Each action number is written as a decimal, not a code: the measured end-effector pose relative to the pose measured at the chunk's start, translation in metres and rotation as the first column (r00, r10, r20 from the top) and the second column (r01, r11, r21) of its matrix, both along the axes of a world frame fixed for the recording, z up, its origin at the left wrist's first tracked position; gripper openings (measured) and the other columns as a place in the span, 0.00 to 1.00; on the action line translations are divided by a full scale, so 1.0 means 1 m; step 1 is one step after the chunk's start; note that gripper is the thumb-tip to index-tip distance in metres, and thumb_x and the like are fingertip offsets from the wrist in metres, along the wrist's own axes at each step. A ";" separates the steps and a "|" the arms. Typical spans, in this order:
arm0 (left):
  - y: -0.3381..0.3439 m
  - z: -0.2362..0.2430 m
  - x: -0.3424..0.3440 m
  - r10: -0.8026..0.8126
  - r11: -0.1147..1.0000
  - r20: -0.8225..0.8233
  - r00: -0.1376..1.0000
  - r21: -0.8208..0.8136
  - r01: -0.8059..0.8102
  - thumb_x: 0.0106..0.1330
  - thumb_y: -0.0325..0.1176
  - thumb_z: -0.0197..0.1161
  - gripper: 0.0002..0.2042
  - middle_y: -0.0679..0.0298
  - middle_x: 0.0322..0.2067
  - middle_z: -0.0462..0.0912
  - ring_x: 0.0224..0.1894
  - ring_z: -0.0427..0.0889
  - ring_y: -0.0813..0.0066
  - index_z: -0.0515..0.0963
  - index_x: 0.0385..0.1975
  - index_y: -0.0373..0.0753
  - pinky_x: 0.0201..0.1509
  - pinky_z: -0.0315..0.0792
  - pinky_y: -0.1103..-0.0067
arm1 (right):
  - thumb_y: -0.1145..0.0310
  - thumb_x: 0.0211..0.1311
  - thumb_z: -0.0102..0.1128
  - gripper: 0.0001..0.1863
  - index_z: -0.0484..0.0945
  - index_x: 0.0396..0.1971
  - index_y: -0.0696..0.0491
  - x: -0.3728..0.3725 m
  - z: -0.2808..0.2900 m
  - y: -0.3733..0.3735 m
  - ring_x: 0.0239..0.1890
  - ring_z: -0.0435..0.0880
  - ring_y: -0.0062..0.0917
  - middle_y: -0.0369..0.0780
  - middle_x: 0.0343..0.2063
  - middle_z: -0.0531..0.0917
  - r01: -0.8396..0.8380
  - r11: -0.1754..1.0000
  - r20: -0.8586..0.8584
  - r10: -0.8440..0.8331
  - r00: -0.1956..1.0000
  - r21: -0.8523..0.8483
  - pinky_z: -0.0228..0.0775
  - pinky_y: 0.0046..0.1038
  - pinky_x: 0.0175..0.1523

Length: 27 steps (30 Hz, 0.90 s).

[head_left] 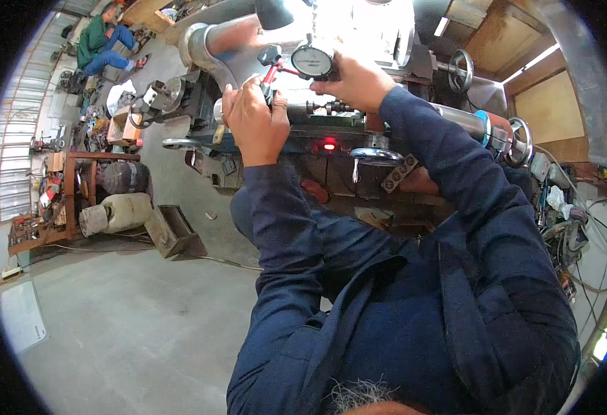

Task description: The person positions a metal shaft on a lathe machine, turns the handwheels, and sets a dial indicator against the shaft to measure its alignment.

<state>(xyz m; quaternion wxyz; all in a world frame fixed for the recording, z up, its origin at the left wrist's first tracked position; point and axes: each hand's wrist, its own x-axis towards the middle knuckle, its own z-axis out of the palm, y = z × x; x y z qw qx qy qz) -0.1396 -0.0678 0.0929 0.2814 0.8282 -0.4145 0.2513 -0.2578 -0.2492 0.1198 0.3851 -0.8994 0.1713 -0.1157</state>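
A round dial gauge with a white face sits at the fingers of my right hand, gripped at its right edge. My left hand is closed round the lower part of a red arm topped by a black knob. A thin red rod runs from this arm toward the gauge. Below both hands lies a shiny metal cylinder on the machine, partly covered by my left hand. To its right is a dark threaded fitting.
Handwheels stick out from the machine's front, with another handwheel at the right. A red light glows below the bed. On the floor at left lie a gas cylinder and an open metal box. A person sits far left.
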 end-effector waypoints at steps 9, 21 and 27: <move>0.009 0.003 -0.014 -0.234 0.971 -0.156 0.960 -0.087 0.222 0.54 0.26 0.72 0.30 0.53 0.47 0.79 0.52 0.77 0.53 0.71 0.59 0.37 0.54 0.71 0.66 | 0.57 0.62 0.69 0.26 0.73 0.49 0.63 -0.022 -0.006 0.004 0.37 0.89 0.31 0.47 0.33 0.88 0.089 0.962 0.167 -0.046 0.985 -0.259 0.79 0.33 0.42; -0.003 -0.002 -0.027 -0.232 0.971 -0.152 0.961 0.020 0.238 0.60 0.16 0.56 0.21 0.48 0.52 0.77 0.53 0.78 0.48 0.79 0.52 0.42 0.56 0.73 0.62 | 0.67 0.67 0.65 0.23 0.69 0.54 0.66 -0.031 -0.029 -0.014 0.41 0.90 0.27 0.47 0.38 0.88 0.088 0.989 0.141 -0.071 0.987 -0.117 0.80 0.28 0.45; -0.007 0.000 -0.029 -0.206 0.977 -0.134 0.969 0.035 0.212 0.57 0.16 0.59 0.22 0.47 0.50 0.78 0.50 0.79 0.46 0.80 0.51 0.43 0.54 0.74 0.62 | 0.61 0.65 0.67 0.24 0.73 0.52 0.62 -0.029 -0.032 -0.019 0.41 0.90 0.30 0.44 0.32 0.89 0.110 0.977 0.129 -0.087 0.988 -0.185 0.79 0.32 0.46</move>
